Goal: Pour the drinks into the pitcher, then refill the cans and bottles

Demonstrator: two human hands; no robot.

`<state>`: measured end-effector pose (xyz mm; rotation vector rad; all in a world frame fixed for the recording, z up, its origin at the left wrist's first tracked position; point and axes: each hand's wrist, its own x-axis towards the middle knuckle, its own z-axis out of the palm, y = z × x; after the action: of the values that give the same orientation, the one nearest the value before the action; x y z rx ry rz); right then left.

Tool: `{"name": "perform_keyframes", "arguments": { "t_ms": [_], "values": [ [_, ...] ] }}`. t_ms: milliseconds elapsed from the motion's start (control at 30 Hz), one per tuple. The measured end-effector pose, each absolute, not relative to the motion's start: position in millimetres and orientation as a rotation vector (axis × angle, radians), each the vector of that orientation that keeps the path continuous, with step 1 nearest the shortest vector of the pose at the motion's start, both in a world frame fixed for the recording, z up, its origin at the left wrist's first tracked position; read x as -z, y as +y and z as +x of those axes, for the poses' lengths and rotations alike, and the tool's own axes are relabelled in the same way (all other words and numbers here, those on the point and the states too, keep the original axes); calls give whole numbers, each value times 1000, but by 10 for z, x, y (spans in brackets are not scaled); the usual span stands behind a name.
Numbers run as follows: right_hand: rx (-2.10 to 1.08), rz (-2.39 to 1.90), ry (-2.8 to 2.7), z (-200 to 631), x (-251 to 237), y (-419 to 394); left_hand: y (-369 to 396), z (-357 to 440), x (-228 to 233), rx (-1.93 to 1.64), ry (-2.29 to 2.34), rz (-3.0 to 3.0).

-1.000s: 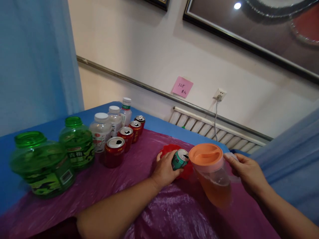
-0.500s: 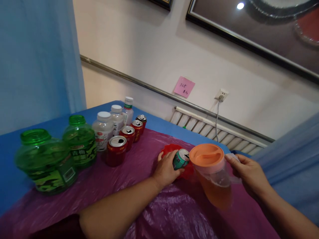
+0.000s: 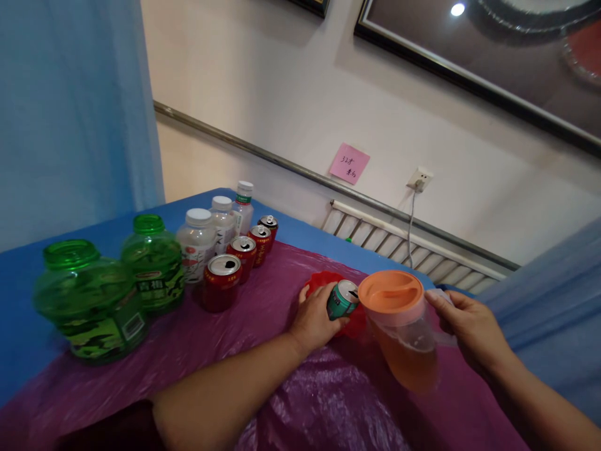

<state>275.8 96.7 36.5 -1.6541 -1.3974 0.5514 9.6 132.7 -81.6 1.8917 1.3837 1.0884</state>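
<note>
My left hand (image 3: 313,319) grips a small green can (image 3: 342,299), opened and tilted toward a clear pitcher (image 3: 404,332) with an orange lid and orange drink inside. The can's top touches the pitcher's lid edge. My right hand (image 3: 469,329) holds the pitcher's handle on its right side. Under the can lies a red plate (image 3: 323,283) on the purple plastic sheet (image 3: 263,351) that covers the blue table.
At the left stand two green jars (image 3: 89,300), three white-capped bottles (image 3: 200,241) and several red cans (image 3: 223,282) in rows. The blue table edge (image 3: 28,351) is at the left. A wall with a radiator (image 3: 404,241) lies behind; blue curtains hang both sides.
The view has shifted slightly, so everything sits a little to the right. Both hands, the can and the pitcher keep the same pose.
</note>
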Motion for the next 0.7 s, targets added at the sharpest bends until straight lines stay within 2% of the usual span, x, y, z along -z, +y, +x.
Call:
{"name": "perform_keyframes", "arguments": {
  "t_ms": [700],
  "values": [
    [-587, -1632, -1371, 2794, -330, 1015, 1315, 89, 799, -1123, 1361, 1891]
  ]
}}
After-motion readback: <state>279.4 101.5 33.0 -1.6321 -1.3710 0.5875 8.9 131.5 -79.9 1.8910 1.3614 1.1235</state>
